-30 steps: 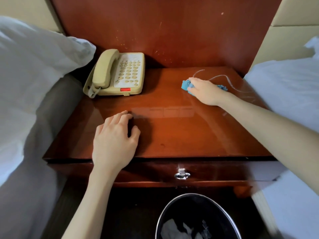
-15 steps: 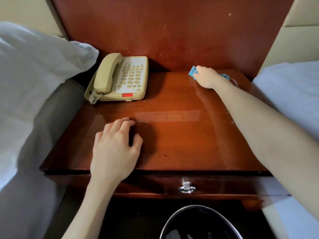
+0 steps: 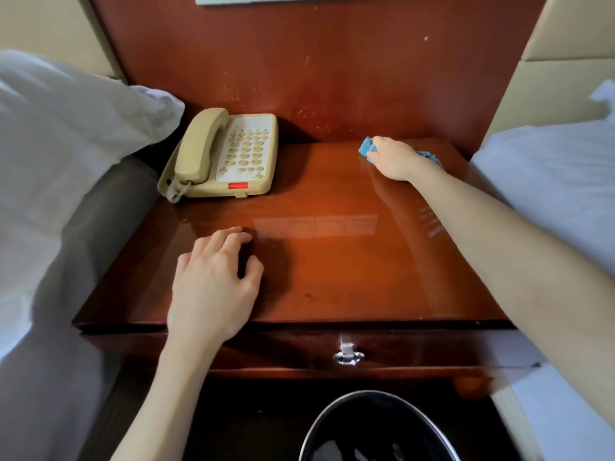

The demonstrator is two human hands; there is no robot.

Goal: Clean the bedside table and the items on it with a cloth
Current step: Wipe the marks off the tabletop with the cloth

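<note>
Gripping blue cloth (image 3: 365,147) in right hand (image 3: 394,159) fingers to wipe bench (image 3: 332,277) beneath them; resting left hand (image 3: 213,287) fingers loose and flat for support.

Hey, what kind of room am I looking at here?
Probably a hotel bedroom. A glossy bedside table stands between a white pillow and a white-sheeted bed, a beige corded phone sits on it, and a waste bin stands below. The right hand holds a blue cloth on it.

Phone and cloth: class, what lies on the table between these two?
Nothing. In the head view, only bare, glossy table runs from the phone to the cloth under the right hand.
</note>
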